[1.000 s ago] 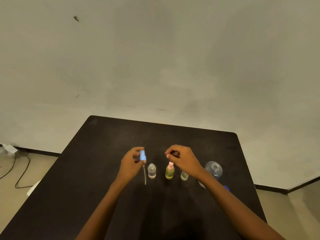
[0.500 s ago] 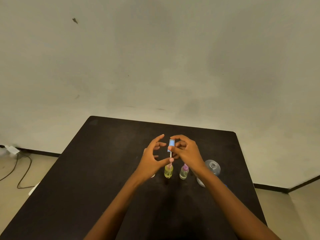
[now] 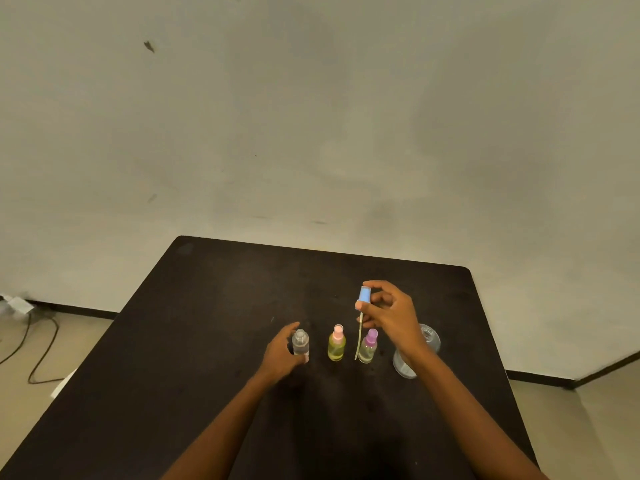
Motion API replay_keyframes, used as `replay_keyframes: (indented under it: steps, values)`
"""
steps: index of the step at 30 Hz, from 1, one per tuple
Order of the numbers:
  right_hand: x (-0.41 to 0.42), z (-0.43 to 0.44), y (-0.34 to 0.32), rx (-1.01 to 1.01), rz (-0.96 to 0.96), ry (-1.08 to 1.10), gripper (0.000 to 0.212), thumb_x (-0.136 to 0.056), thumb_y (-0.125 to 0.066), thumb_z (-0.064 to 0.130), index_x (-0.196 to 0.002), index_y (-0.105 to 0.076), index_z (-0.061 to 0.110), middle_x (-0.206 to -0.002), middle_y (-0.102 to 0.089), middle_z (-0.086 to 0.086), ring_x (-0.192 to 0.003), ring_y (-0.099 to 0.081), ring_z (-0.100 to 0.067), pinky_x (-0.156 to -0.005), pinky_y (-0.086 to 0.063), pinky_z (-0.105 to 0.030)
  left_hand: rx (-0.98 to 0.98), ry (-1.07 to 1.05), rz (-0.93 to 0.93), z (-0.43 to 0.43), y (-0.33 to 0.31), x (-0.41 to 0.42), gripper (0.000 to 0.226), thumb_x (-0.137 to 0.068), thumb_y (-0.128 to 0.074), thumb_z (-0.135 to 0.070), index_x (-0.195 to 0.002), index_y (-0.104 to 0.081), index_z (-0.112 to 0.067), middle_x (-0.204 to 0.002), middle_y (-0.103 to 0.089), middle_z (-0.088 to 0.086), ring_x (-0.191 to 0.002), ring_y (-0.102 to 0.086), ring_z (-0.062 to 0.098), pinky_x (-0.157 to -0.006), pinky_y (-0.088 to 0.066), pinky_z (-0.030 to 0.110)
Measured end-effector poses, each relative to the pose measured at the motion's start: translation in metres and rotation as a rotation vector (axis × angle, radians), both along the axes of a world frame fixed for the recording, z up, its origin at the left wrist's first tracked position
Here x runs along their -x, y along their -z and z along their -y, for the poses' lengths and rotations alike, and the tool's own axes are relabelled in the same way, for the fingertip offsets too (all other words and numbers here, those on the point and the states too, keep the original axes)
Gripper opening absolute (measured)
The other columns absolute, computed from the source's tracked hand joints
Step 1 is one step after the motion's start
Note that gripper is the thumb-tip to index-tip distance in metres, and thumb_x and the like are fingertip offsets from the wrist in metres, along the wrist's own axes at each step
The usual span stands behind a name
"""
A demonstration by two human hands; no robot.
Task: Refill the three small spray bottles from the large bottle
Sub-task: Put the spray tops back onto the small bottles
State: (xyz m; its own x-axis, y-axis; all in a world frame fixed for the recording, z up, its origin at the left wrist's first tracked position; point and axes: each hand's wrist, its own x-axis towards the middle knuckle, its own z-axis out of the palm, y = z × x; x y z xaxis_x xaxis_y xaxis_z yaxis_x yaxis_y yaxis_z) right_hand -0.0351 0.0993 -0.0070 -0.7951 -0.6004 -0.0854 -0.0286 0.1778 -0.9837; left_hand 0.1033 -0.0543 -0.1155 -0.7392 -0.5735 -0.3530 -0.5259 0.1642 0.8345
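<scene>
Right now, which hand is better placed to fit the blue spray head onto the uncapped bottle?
Right. The right hand pinches the blue spray head, its tube dangling. The left hand holds the uncapped clear bottle, steadying it.

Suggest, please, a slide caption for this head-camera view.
Right hand holds the blue spray top; left hand grips the uncapped clear bottle.

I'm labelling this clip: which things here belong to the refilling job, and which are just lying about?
Job:
- clear uncapped bottle, held by the left hand
- blue spray cap with tube, pinched in the right hand
- pink-capped bottle
- purple-capped bottle
- large bottle
- table

Lying about:
- cable on the floor
- white block beside it
</scene>
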Motion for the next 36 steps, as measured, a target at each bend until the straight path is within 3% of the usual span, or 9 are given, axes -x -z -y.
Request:
replay_keyframes:
  steps: [9, 17, 23, 25, 27, 30, 36]
  values:
    - [0.002, -0.003, -0.001, 0.012, 0.036, -0.001, 0.037, -0.078, -0.069, 0.001, -0.108, -0.056, 0.019, -0.100, -0.062, -0.014, -0.077, -0.067, -0.022, -0.062, -0.057, -0.025, 0.032, -0.141, -0.034, -0.004, 0.014, 0.008, 0.033, -0.077, -0.070, -0.008, -0.110, -0.063, -0.009, -0.099, -0.067, 0.004, -0.094, -0.061, 0.016, -0.096, -0.048, 0.041]
    - [0.013, -0.010, -0.016, 0.074, 0.038, 0.085, 0.042, -0.078, -0.070, 0.005, -0.116, -0.056, 0.014, -0.091, -0.066, -0.009, -0.076, -0.068, -0.026, -0.064, -0.059, -0.029, 0.042, -0.203, -0.304, -0.013, -0.060, 0.021, 0.041, -0.077, -0.072, -0.022, -0.115, -0.058, -0.020, -0.110, -0.064, 0.000, -0.102, -0.060, 0.013, -0.088, -0.048, 0.026]
    - [0.018, -0.016, -0.061, 0.200, 0.034, 0.107, 0.039, -0.076, -0.072, 0.008, -0.112, -0.059, 0.015, -0.083, -0.069, -0.004, -0.075, -0.068, -0.025, -0.066, -0.058, -0.030, 0.078, -0.167, -0.484, -0.038, -0.147, 0.030, 0.035, -0.076, -0.072, -0.028, -0.090, -0.051, -0.052, -0.106, -0.061, -0.007, -0.098, -0.059, 0.008, -0.086, -0.049, 0.028]
    - [0.020, -0.019, -0.079, 0.238, -0.001, 0.116, 0.039, -0.076, -0.072, 0.008, -0.112, -0.058, 0.014, -0.084, -0.067, -0.006, -0.073, -0.067, -0.025, -0.068, -0.057, -0.033, 0.061, -0.146, -0.520, -0.046, -0.171, 0.031, 0.033, -0.076, -0.072, -0.029, -0.094, -0.055, -0.051, -0.107, -0.063, -0.007, -0.098, -0.060, 0.007, -0.086, -0.050, 0.029]
    - [0.022, -0.022, -0.095, 0.258, -0.051, 0.127, 0.041, -0.076, -0.071, 0.010, -0.115, -0.057, 0.014, -0.091, -0.066, -0.009, -0.073, -0.066, -0.024, -0.070, -0.057, -0.034, 0.038, -0.127, -0.541, -0.054, -0.192, 0.030, 0.036, -0.076, -0.072, -0.029, -0.109, -0.059, -0.038, -0.113, -0.064, -0.005, -0.102, -0.060, 0.008, -0.087, -0.050, 0.026]
    - [0.023, -0.029, -0.115, 0.255, -0.126, 0.143, 0.045, -0.076, -0.071, 0.014, -0.118, -0.056, 0.016, -0.104, -0.065, -0.012, -0.080, -0.068, -0.022, -0.073, -0.058, -0.031, 0.042, -0.116, -0.590, -0.067, -0.224, 0.026, 0.046, -0.077, -0.070, -0.029, -0.120, -0.056, -0.029, -0.117, -0.062, -0.009, -0.106, -0.058, 0.007, -0.083, -0.049, 0.015]
    - [0.016, -0.042, -0.147, 0.332, -0.180, 0.159, 0.044, -0.076, -0.070, 0.013, -0.118, -0.055, 0.017, -0.101, -0.066, -0.012, -0.077, -0.068, -0.022, -0.067, -0.056, -0.024, 0.000, -0.078, -0.683, -0.088, -0.269, 0.014, 0.040, -0.073, -0.071, -0.029, -0.108, -0.053, -0.034, -0.118, -0.061, 0.000, -0.109, -0.058, 0.019, -0.093, -0.051, 0.041]
